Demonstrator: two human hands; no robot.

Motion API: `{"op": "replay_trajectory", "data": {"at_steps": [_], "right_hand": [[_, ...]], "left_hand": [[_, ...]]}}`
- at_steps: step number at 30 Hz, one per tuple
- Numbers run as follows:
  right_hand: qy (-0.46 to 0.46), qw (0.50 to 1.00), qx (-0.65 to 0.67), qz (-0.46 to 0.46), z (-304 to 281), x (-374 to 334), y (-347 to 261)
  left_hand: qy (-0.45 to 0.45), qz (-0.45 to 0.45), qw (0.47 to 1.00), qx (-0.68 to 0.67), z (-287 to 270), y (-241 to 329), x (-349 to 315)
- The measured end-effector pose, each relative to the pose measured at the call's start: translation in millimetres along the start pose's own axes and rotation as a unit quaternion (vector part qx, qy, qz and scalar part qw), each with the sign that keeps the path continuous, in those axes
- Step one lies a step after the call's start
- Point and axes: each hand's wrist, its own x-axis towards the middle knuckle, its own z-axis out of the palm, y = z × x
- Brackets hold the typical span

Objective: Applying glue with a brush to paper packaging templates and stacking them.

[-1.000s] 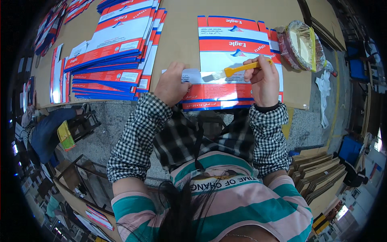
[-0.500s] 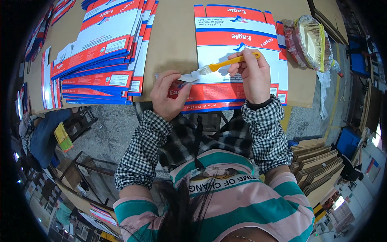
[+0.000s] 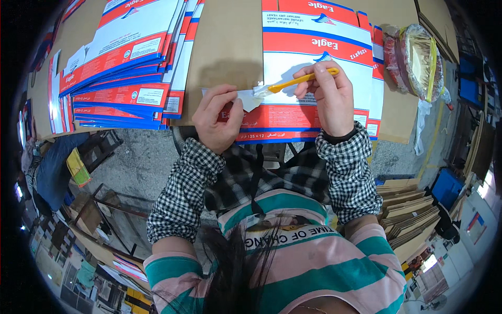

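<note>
Between the thumb and fingers of my right hand [image 3: 331, 97] is the yellow handle of a brush [image 3: 298, 82]. Its pale bristles lie against a small white paper flap [image 3: 248, 99]. My left hand [image 3: 217, 116] pinches that flap at its left end. Both hands are over the near part of a flat printed carton [image 3: 293, 68] in red, white and blue. The fingers of my left hand hide part of the carton's near left corner.
A fanned stack of similar flat cartons [image 3: 130, 57] lies at the left. On the right, a plastic-wrapped bowl [image 3: 420, 62] with a yellow band stands by the table edge. Brown cardboard [image 3: 225, 47] covers the tabletop. Cardboard sheets [image 3: 410, 212] are stacked below right.
The flap is now turned flatter toward me, and the bristles have moved onto its right end. The whole view has shifted slightly, so the carton and bowl appear farther right.
</note>
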Motion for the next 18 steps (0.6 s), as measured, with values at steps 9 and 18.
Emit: {"op": "replay_trajectory", "data": {"at_steps": [9, 18], "right_hand": [[-0.029, 0.999, -0.029, -0.012, 0, -6, -1], [-0.062, 0.997, -0.048, -0.029, 0, -13, -8]], "left_hand": [[0.004, 0.016, 1.0, 0.003, 0, -3, -2], [0.007, 0.01, 1.0, 0.001, 0, -2, -2]]}}
